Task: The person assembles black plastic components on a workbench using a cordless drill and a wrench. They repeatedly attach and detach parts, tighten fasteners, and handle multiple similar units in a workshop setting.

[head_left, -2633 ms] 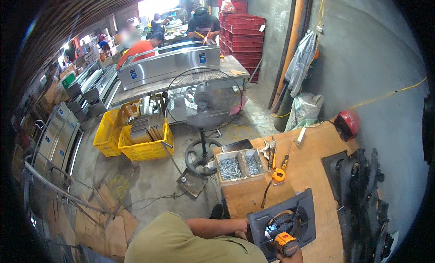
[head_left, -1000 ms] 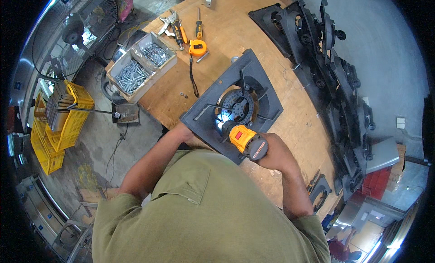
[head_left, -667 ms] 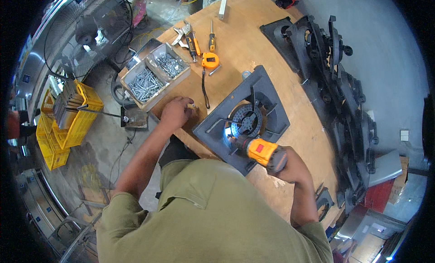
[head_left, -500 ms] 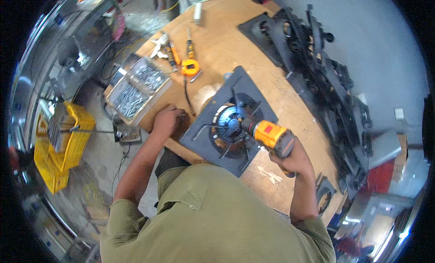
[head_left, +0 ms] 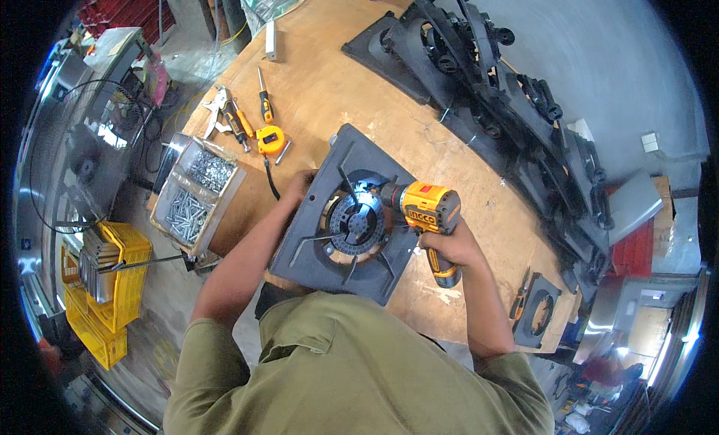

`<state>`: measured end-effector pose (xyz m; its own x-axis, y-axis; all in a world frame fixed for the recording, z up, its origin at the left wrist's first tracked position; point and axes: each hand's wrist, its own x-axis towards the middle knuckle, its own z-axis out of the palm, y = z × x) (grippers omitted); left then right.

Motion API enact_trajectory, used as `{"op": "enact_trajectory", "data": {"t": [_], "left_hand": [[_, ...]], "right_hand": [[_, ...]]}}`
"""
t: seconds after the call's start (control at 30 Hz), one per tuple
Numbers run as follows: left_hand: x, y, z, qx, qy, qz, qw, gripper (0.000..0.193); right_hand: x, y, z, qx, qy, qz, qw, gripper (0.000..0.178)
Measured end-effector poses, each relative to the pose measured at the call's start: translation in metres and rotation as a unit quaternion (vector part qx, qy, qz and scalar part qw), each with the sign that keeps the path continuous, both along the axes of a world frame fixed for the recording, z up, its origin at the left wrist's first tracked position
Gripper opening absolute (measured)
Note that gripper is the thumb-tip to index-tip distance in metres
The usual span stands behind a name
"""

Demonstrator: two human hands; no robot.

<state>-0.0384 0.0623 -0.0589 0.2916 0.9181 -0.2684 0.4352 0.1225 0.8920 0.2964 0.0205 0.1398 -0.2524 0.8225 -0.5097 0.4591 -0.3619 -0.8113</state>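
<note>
A square dark grey gas stove (head_left: pixel 299 227) with a round burner (head_left: pixel 356 223) and several pan-support arms lies in front of me at the near edge of the table. My right hand (head_left: pixel 455 245) is wrapped round the grip of a yellow-and-black cordless drill (head_left: pixel 428 206). The drill's chuck points left over the burner, and its light falls on the burner's top; the tip is hard to make out. At the stove's far left edge is my left hand (head_left: pixel 301 185), its fingers hidden behind the plate.
A divided box of screws (head_left: pixel 196 195) sits at the table's left edge. Beyond it lie a tape measure (head_left: pixel 270 140), a screwdriver (head_left: pixel 265 105) and pliers (head_left: pixel 219 111). Black stove parts (head_left: pixel 487 98) are heaped along the right side. Yellow crates (head_left: pixel 127 292) stand on the floor.
My left hand has moved from the table beside the stove to behind its left edge. The drill has turned, showing its side and battery. The whole view has shifted.
</note>
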Motion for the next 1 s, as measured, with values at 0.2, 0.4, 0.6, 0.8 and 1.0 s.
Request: {"op": "enact_trajectory", "data": {"t": [0.2, 0.4, 0.6, 0.8, 1.0], "left_hand": [[0.026, 0.003, 0.003, -0.148, -0.247, 0.018, 0.958, 0.042], [0.05, -0.006, 0.034, -0.341, -0.55, 0.018, 0.762, 0.047], [0.066, -0.009, 0.052, -0.414, -0.624, 0.003, 0.662, 0.051], [0.067, -0.008, 0.057, -0.452, -0.644, -0.01, 0.617, 0.059], [0.079, -0.003, 0.06, -0.419, -0.62, -0.042, 0.663, 0.061]], "right_hand": [[-0.001, 0.001, -0.011, -0.02, 0.032, -0.01, 0.999, 0.058], [0.01, 0.005, -0.026, -0.025, 0.026, -0.011, 0.999, 0.059], [0.021, 0.009, -0.04, 0.001, 0.028, 0.015, 0.999, 0.061], [0.025, 0.013, -0.031, 0.041, -0.036, 0.065, 0.996, 0.061], [0.019, 0.03, -0.014, 0.136, -0.134, 0.18, 0.965, 0.05]]}}
